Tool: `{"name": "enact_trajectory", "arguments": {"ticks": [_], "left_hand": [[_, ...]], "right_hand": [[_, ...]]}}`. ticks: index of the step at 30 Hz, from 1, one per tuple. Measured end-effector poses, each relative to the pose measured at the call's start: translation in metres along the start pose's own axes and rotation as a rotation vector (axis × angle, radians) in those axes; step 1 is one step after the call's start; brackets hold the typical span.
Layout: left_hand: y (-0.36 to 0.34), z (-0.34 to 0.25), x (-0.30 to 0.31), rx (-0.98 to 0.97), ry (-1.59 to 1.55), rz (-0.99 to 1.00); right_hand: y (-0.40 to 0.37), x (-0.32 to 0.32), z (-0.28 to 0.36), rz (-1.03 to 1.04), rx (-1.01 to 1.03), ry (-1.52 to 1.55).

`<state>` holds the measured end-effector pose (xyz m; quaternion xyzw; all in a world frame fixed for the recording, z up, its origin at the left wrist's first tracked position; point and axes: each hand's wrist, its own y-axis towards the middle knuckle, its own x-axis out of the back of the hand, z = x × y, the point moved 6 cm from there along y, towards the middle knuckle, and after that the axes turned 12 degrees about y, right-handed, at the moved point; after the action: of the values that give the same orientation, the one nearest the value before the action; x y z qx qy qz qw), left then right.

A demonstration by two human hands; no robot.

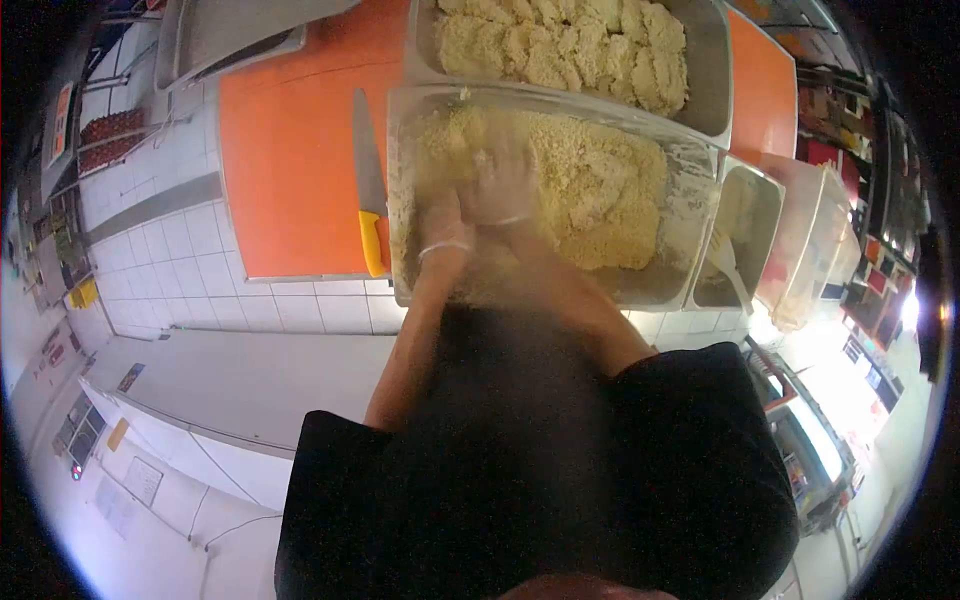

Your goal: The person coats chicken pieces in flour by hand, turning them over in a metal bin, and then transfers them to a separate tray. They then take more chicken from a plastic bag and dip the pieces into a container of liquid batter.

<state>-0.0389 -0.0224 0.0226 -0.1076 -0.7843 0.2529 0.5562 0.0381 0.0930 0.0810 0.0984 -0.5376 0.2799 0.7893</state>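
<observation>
Both my hands are inside a metal tray (pixel 690 185) of pale yellow breadcrumbs (pixel 600 240), at its left end. My left hand (pixel 446 222), in a clear plastic glove, reaches down to the crumbs near the tray's left wall; motion smears its fingers. Beside it my right hand (pixel 505 185), gloved as well, lies over the crumbs with its fingers stretched forward, also blurred. Whatever is under the hands is hidden. A lumpy crumb-covered piece (pixel 600 190) shows in the crumbs right of my hands.
A second metal tray (pixel 708 70) behind holds several breaded pieces (pixel 560 45). A knife (pixel 370 190) with a yellow handle lies left on the orange board (pixel 290 170). At right, a small metal container (pixel 752 200) holds a white utensil (pixel 727 262), beside a clear plastic bin (pixel 815 230).
</observation>
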Motion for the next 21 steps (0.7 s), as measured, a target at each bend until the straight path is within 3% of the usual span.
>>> {"name": "enact_trajectory", "arguments": {"ticks": [3, 4, 6, 7, 8, 9, 10, 12, 14, 16, 17, 19, 20, 21], "left_hand": [[0.003, 0.002, -0.004, 0.016, 0.033, -0.012], [0.003, -0.003, 0.020, 0.013, 0.034, -0.018], [0.002, -0.021, 0.089, 0.026, -0.343, 0.040], [0.000, -0.022, 0.084, 0.023, -0.340, 0.037], [0.004, -0.022, 0.084, 0.027, -0.293, -0.091], [0.006, -0.023, 0.085, 0.034, -0.248, -0.217], [0.006, -0.025, 0.082, 0.033, -0.249, -0.221], [0.010, -0.028, 0.081, 0.044, -0.258, -0.320], [0.021, -0.031, 0.075, -0.012, -0.176, -0.282], [0.035, -0.029, 0.048, -0.070, -0.088, -0.243], [0.044, -0.023, 0.026, -0.083, -0.091, -0.347], [0.045, -0.020, 0.042, -0.099, -0.088, -0.458], [0.052, -0.017, 0.039, -0.163, -0.269, -0.272], [0.051, -0.023, 0.043, -0.228, -0.446, -0.078]], "right_hand": [[-0.004, -0.004, 0.002, 0.021, -0.025, 0.041], [0.001, -0.006, -0.002, 0.016, -0.024, -0.005], [0.004, -0.001, -0.005, -0.050, 0.014, 0.003], [0.000, 0.000, -0.004, -0.098, 0.046, 0.023], [-0.001, 0.002, -0.008, -0.107, 0.051, 0.021], [-0.002, 0.008, -0.017, -0.101, 0.022, 0.150], [-0.006, 0.015, -0.024, -0.091, -0.012, 0.279], [-0.025, 0.035, -0.038, -0.136, -0.111, 0.207], [-0.039, 0.038, -0.051, -0.184, -0.214, 0.135], [-0.050, -0.011, -0.060, 0.168, -0.136, 0.058], [-0.044, -0.009, -0.062, 0.155, -0.137, 0.056], [-0.034, -0.031, -0.065, 0.466, -0.129, 0.035], [-0.032, -0.031, -0.070, 0.458, -0.129, 0.037], [-0.032, -0.035, -0.079, 0.362, -0.099, 0.282]]}}
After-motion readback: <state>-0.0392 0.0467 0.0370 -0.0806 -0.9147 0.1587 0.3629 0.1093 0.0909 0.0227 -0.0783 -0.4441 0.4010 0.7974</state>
